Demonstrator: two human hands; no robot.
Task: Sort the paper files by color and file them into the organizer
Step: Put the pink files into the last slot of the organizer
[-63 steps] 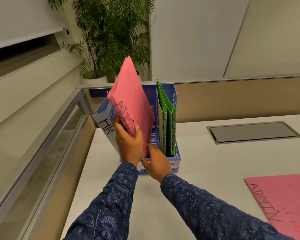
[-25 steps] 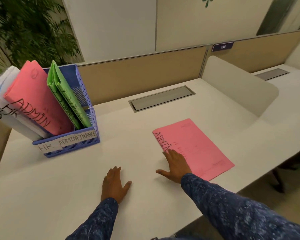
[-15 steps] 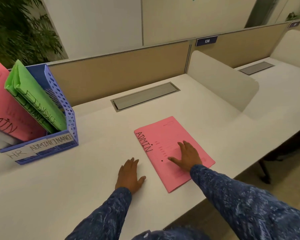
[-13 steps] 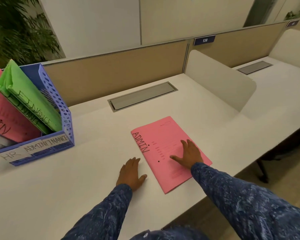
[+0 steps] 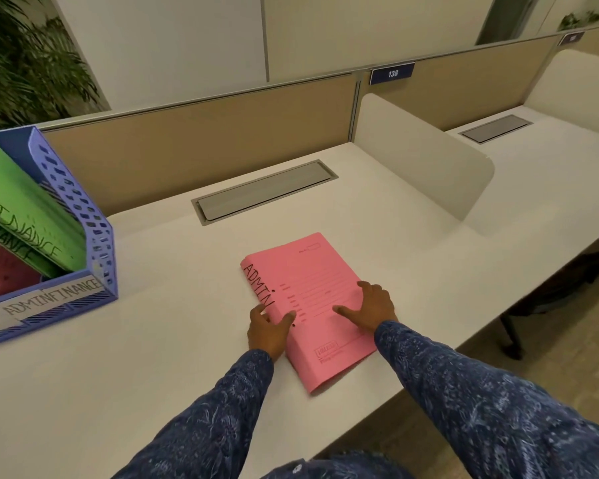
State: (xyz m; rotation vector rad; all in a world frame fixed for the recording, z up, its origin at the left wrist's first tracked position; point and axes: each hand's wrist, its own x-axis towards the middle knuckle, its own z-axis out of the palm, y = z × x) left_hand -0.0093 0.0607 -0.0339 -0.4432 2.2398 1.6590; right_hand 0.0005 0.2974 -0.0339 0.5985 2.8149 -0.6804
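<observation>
**Both hands on the loose pink file**

A pink ADMIN file (image 5: 312, 299) lies flat on the white counter (image 5: 153, 357), its handwritten spine edge toward the person's left. The right hand (image 5: 374, 309) rests on the right part of its cover with fingers (image 5: 367, 288) straight and spread, released, grasping nothing. The left hand (image 5: 267, 331) sits at the file's spine edge: the thumb lies over the cover and the fingers press against the edge. Whether they grasp the file cannot be told. Both sleeves (image 5: 464, 392) are dark blue and patterned.

Well to the left of the file stands the blue organizer (image 5: 94, 236), its front labels reading ADMIN and FINANCE. Green files (image 5: 21, 209) marked FINANCE lean in its compartment nearest the file, and a second pink file (image 5: 0, 271) sits in the next one over. Beyond the file a grey cable hatch (image 5: 263, 191) is set into the counter, and a white divider (image 5: 419, 160) rises beyond it to the right.
</observation>
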